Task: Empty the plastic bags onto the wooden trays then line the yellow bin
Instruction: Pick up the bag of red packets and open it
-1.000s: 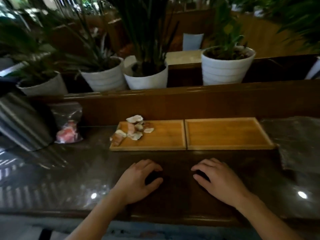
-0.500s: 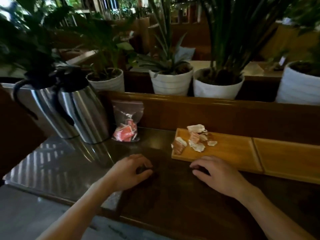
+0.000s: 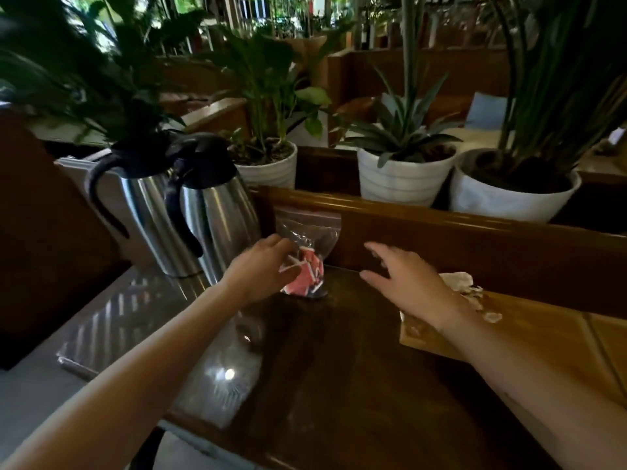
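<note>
A clear zip plastic bag [image 3: 310,232] with red and white pieces leans upright against the wooden ledge at the back of the counter. My left hand [image 3: 261,269] touches the bag's left side, fingers curled around its lower part. My right hand [image 3: 410,283] hovers open just right of the bag, fingers spread, holding nothing. A wooden tray [image 3: 529,337] lies at the right, with pale scraps [image 3: 458,281] on its near-left corner, partly hidden by my right wrist. A second tray [image 3: 614,344] adjoins it at the frame's right edge. No yellow bin is in view.
Two steel thermos jugs [image 3: 203,212] with black handles stand just left of the bag. White plant pots [image 3: 403,178] sit on the shelf behind the ledge. The dark glossy counter [image 3: 339,368] stretches toward me.
My view has swung left. Both hands lifted off the counter and reached forward to the bag; my left hand now touches it, my right hand has opened beside it.
</note>
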Available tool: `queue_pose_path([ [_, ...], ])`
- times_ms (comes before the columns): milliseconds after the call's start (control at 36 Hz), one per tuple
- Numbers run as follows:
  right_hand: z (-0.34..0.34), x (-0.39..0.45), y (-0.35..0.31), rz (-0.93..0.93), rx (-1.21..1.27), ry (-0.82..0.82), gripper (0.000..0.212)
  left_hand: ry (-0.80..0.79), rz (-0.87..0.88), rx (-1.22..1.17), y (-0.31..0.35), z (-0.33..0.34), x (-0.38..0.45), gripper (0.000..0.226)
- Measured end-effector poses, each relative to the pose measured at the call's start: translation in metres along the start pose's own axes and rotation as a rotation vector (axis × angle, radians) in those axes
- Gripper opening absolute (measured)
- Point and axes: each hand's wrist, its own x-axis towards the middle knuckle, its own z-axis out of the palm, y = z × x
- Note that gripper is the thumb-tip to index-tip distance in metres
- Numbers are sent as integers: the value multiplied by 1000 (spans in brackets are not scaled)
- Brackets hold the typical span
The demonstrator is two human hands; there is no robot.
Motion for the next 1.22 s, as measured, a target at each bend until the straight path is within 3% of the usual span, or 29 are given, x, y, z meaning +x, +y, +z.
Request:
queue_pose_path([
  [194,7,52,-32,-115,-186,181,71,192,29,105,0,-10,39,61],
  [556,32,79,-35,-136,-103,365,32,363,1,52,2,9,54,40],
  [694,43,73,-35,45,196,485,19,426,15,50,9,11,57,29],
  [861,65,74,-28,327,452,209,30,502,22,93,8,16,67,13],
  [972,70,79,-31,367,749,118,31,520,35,93,9,14,68,8],
  [1056,69,79,-37,395,1032,150,24,537,48,67,9,12,66,6],
  [1222,56,74,-38,267,1023,241,23,568,46,-40,16,2,49,12],
])
